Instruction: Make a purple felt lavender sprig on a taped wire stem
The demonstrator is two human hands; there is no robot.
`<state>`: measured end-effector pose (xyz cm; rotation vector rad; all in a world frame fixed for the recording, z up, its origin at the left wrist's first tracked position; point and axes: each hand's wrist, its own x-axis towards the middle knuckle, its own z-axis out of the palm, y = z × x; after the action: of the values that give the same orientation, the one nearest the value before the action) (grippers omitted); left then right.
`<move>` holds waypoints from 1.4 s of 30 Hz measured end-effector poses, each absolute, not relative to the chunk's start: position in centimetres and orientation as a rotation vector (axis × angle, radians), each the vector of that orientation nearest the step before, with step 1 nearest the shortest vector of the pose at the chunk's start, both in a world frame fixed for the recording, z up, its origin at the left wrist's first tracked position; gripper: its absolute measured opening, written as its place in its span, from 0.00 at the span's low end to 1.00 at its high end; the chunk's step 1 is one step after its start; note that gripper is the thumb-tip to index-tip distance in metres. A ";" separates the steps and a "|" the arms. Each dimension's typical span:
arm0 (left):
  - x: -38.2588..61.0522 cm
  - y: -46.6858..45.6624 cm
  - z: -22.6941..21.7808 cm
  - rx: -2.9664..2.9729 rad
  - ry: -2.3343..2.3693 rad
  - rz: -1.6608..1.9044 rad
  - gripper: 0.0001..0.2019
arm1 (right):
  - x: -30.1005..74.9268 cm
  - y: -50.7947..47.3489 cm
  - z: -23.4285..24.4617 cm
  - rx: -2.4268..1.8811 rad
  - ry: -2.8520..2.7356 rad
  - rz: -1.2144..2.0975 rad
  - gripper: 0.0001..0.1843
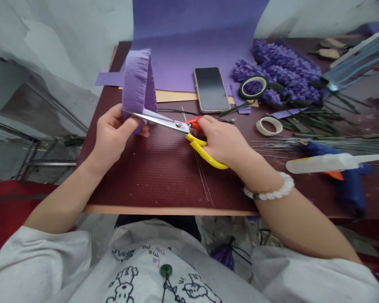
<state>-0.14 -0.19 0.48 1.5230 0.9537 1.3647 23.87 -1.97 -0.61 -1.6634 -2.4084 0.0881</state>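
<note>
Center left of the frame, right over the desk [164, 185], the left hand [112, 134] pinches a fringed purple strip [138, 86] standing upright, and here comes the right hand [216, 141], closed around yellow-handled scissors [180, 129], blades lying across the strip!

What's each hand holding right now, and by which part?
The left hand pinches the lower end of a fringed purple strip; the right hand grips the yellow handles of the scissors.

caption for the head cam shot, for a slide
Left hand holds a fringed purple strip as right hand works yellow-handled scissors
</note>
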 end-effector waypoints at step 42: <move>0.0 0.0 0.3 1.464 0.880 1.401 0.03 | 23.8 -1.9 -1.1 -1.660 -2.415 0.081 0.23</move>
<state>-0.02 -0.01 0.27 1.4644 0.8798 1.4009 23.80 -1.85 -1.13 -1.6600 -2.4153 0.0812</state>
